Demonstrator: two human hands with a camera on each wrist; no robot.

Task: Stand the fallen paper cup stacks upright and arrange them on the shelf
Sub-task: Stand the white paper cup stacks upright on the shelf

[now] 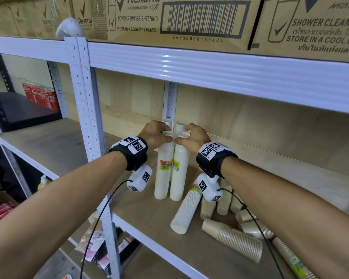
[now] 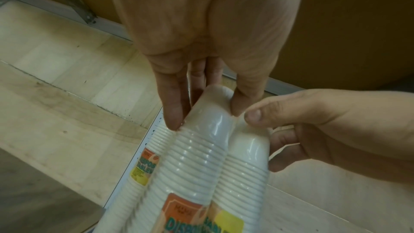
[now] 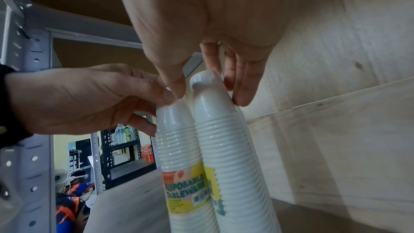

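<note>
Four white cup stacks seem to stand upright at the back left of the shelf [image 1: 149, 222], though the two behind are mostly hidden, so the count is a guess. Your left hand [image 1: 155, 134] pinches the top of the left front stack [image 1: 163, 170], thumb on one side and fingers [image 2: 171, 105] on the other. Your right hand [image 1: 193, 137] pinches the top of the right front stack [image 1: 179, 172] the same way. The two stacks touch side by side.

Judge these as light and top-heavy: tall, narrow at the top, wrapped in glossy film that looks slippery. A grip on the top steadies them but gives little control of the base, so take hold lower, near the label [image 3: 186, 187], if you need to slide one.

One white stack [image 1: 186, 210] lies fallen just to the right, and several beige stacks [image 1: 232, 238] lie in a heap beyond it. Grasp those around the middle; the thin cups will likely crush if squeezed.
</note>
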